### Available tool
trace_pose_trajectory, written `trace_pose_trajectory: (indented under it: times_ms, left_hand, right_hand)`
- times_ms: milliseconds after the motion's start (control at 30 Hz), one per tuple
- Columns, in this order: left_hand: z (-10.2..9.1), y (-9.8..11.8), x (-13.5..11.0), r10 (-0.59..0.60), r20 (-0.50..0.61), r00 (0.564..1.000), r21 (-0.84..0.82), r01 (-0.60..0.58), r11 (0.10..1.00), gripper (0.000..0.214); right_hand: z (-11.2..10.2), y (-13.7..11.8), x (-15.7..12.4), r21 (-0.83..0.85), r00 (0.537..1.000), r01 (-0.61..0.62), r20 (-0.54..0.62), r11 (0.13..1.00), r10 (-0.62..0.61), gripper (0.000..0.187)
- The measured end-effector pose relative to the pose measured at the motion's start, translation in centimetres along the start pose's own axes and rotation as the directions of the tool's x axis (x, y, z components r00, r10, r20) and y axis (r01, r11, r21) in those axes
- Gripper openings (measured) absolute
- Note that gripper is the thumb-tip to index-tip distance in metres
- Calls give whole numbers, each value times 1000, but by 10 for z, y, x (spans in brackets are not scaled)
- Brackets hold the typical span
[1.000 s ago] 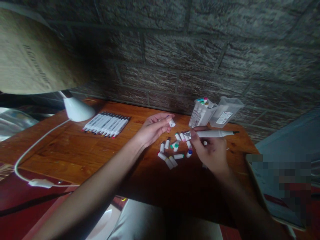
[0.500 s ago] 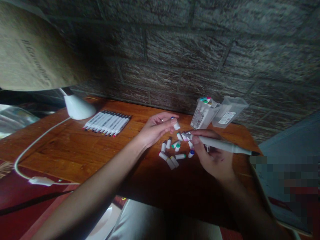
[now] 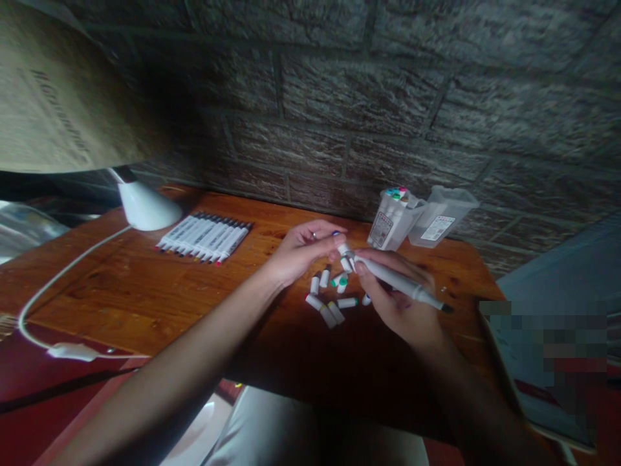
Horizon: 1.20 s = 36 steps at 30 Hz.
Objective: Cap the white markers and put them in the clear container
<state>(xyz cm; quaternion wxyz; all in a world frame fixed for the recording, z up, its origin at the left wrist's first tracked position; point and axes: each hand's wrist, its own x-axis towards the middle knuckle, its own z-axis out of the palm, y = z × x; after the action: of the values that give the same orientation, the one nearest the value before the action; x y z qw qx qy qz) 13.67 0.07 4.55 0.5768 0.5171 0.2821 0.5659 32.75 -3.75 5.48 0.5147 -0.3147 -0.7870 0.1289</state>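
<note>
Between the thumb and fingers of my left hand [image 3: 305, 247] is a white marker cap [image 3: 342, 248] with a blue end. My right hand [image 3: 405, 304] grips a white marker [image 3: 398, 278], its dark end pointing to the lower right. The marker's tip is right at the cap's opening; I cannot tell whether it has entered. Below the hands, several loose caps [image 3: 347, 302] with green, yellow, red and dark ends lie scattered on the wooden table [image 3: 276, 323]. Part of that pile is hidden behind my right hand.
A row of white markers [image 3: 206, 237] lies to the left, near a lamp [image 3: 148, 206] with a white cord [image 3: 72, 259]. At the back right stand a clear container holding markers [image 3: 388, 223] and another clear container [image 3: 436, 226]. A brick wall [image 3: 310, 142] rises behind the table.
My right hand has moved left with the marker, bringing its tip up to the cap. My left hand has stayed nearly still, holding the cap.
</note>
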Motion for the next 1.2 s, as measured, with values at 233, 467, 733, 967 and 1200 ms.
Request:
trace_pose_trajectory:
  times_ms: [233,467,733,967,1200]
  left_hand:
    - [2,10,0,85,-82,993,-112,-94,989,24]
    - [1,8,-1,45,-27,999,-126,-48,991,27]
    - [1,10,-2,55,-17,998,-121,-57,991,26]
    - [2,11,-3,30,-11,999,-129,-31,991,26]
    - [-2,6,-1,-14,0,1000,-169,13,986,27]
  right_hand:
    - [1,9,-2,-109,999,-30,12,994,31,7]
    - [1,5,0,-86,996,-72,-62,994,67,6]
    - [2,5,-1,-45,992,-91,-94,995,86,4]
    - [1,4,-2,38,989,-127,-75,991,129,5]
    - [1,1,-3,137,985,-126,-102,983,140,5]
